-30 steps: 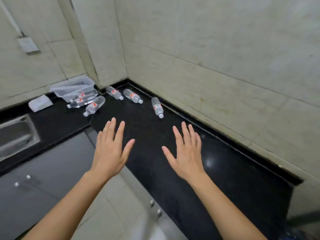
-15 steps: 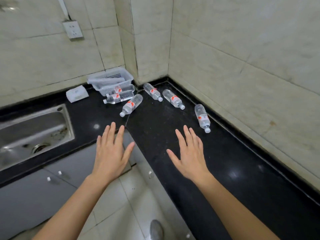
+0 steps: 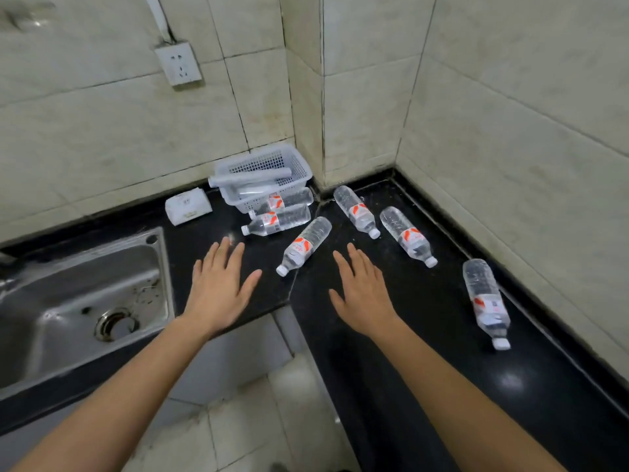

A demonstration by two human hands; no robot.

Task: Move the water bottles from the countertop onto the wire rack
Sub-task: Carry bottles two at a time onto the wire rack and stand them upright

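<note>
Several clear water bottles with red-and-white labels lie on their sides on the black countertop [image 3: 391, 335]. The nearest bottle [image 3: 304, 246] lies between my hands, cap toward me. Two more bottles [image 3: 356, 211] [image 3: 407, 236] lie toward the corner, and another bottle [image 3: 487, 302] rests by the right wall. Two bottles [image 3: 277, 219] [image 3: 287, 200] lie against a white slotted basket [image 3: 299, 165] that holds a pale tube. My left hand [image 3: 218, 287] and my right hand [image 3: 366, 294] hover flat with straight fingers, holding nothing. No wire rack is in view.
A steel sink [image 3: 81, 301] is set into the counter at the left. A small white packet [image 3: 188, 206] lies by the wall. A wall socket [image 3: 178, 63] is above. Tiled walls enclose the corner. Grey cabinets and floor tiles lie below.
The view has moved closer to the corner and swung left, so the bottles, basket and sink appear larger. Both hands have reached further over the counter, staying flat and empty.
</note>
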